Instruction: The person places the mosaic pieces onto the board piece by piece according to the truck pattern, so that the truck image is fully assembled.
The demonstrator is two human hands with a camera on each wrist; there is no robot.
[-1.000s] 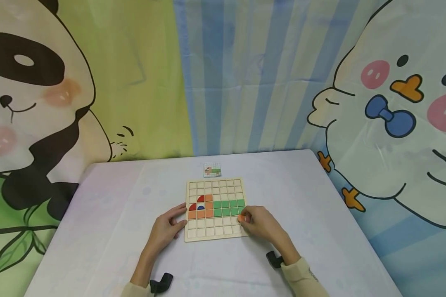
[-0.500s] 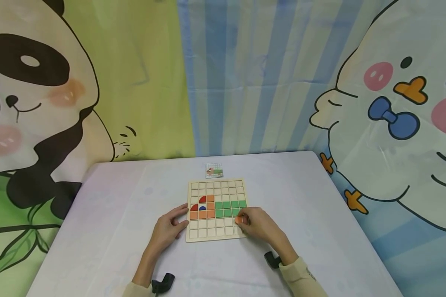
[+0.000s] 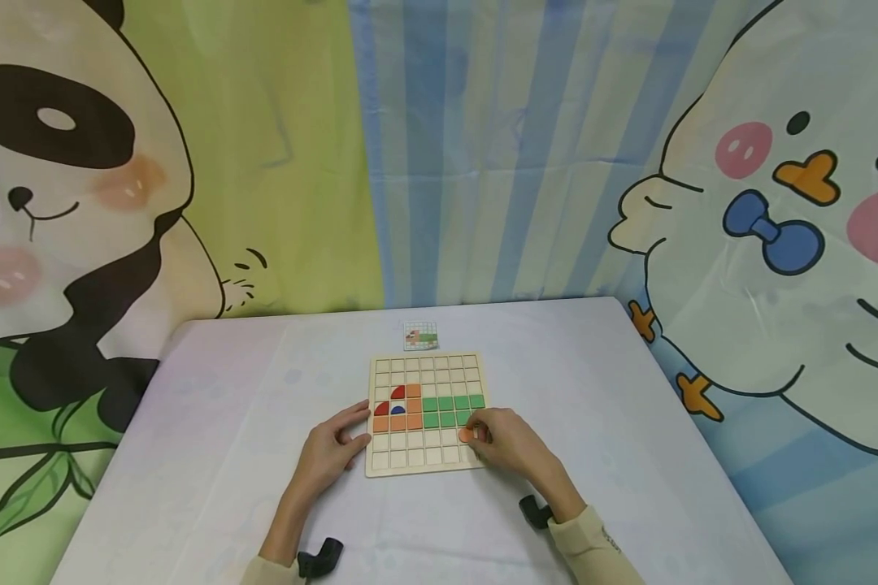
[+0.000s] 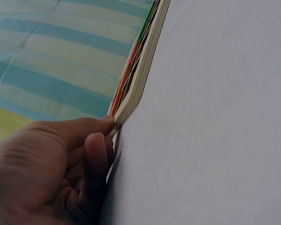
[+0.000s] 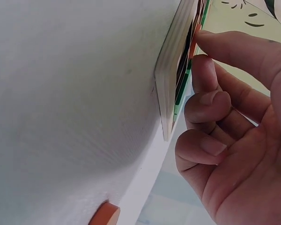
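My right hand (image 3: 508, 439) pinches a small orange piece with a rounded edge (image 3: 465, 435) between thumb and index finger. The piece is at the right side of the wooden grid board (image 3: 410, 463), just below the green squares; whether it lies flat in a cell cannot be told. The other right fingers are curled in the right wrist view. At the board's left edge, my left hand (image 3: 329, 445) touches the rim with thumb and fingertips. Orange squares (image 3: 397, 422), red quarter-rounds (image 3: 398, 392), a blue half-round (image 3: 397, 410) and green squares (image 3: 439, 411) sit in the grid.
A small picture card (image 3: 420, 335) with a coloured grid lies behind the board. An orange block (image 5: 105, 213) shows at the bottom of the right wrist view. White cloth covers the table (image 3: 263, 382); a printed curtain (image 3: 483, 162) hangs behind it.
My right hand has carried the orange piece slightly left and down over the board, from its right edge to below the green squares. The left hand stays at the left edge.
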